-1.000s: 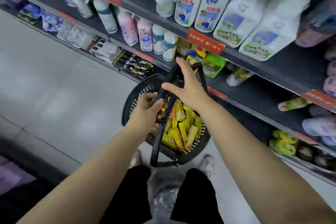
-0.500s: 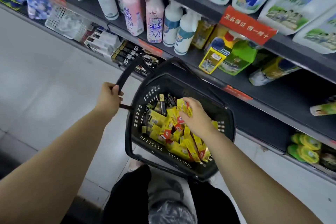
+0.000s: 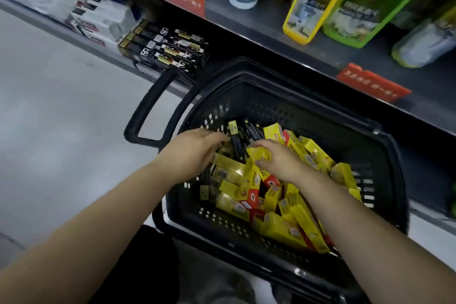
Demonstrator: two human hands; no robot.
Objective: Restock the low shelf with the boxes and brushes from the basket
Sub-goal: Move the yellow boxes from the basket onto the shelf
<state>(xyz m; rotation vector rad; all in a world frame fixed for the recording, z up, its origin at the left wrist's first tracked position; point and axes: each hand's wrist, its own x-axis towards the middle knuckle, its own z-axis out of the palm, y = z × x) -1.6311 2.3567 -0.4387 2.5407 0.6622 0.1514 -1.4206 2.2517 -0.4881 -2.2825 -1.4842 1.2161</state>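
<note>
The black basket point(image 3: 385, 180) sits at centre right of the frame. It is piled with yellow boxes point(image 3: 291, 227), with a few black brush packs point(image 3: 237, 140) in its upper left corner. The right hand point(image 3: 278, 163) curls round one yellow box point(image 3: 256, 155) atop the pile. The left hand point(image 3: 192, 155) reaches to the brush packs; blur hides whether it grips. More black packs point(image 3: 170, 49) lie on the low shelf point(image 3: 49, 23) at upper left.

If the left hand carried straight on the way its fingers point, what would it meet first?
Most likely the upright black packs in the basket. The left hand looks nearly on them, though blur hides contact. The right hand pinches a yellow box beside them.
</note>
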